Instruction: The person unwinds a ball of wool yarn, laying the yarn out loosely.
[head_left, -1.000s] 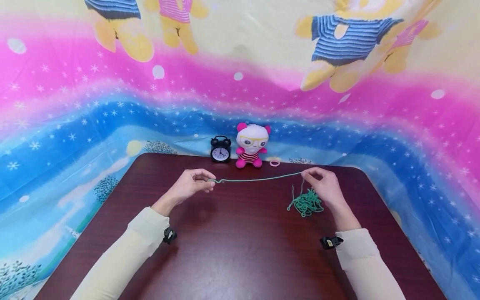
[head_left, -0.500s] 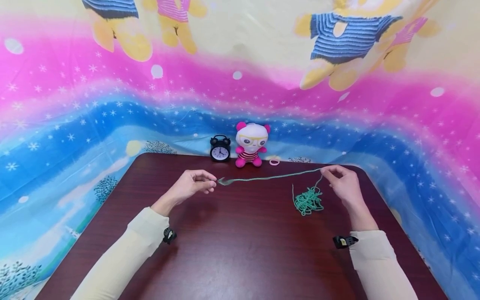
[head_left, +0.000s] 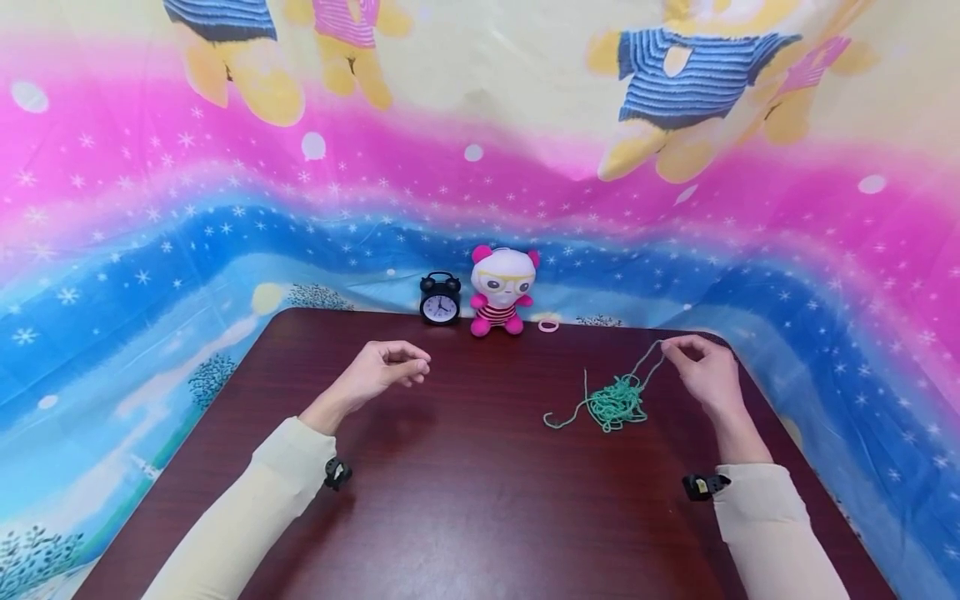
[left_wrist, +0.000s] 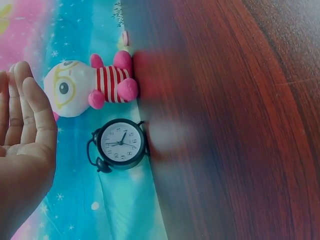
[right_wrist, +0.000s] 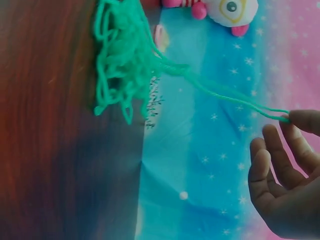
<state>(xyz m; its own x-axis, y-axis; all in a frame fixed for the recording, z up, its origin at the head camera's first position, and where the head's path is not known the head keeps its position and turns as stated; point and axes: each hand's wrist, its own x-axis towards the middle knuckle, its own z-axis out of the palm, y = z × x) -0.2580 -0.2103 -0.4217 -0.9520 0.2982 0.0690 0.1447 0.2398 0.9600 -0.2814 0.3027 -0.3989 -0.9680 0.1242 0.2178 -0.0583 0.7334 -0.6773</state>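
A tangled heap of green yarn lies on the right half of the dark wooden table. My right hand pinches a doubled strand of it between thumb and index finger, right of the heap. In the right wrist view, two lengths of the yarn run from the heap to the fingertips, while the other fingers are loosely bent. One loose end trails left of the heap with a small hook at its tip. My left hand hovers over the left part of the table with nothing in its relaxed fingers.
A black twin-bell alarm clock and a pink-and-white panda plush stand at the table's back edge. A small pink ring-shaped thing lies right of the plush. Patterned cloth hangs around the back and sides.
The yarn stretched between both hands has left my left hand, and its end has dropped beside the heap. My right hand has moved right, still pinching yarn. The left hand has barely moved.
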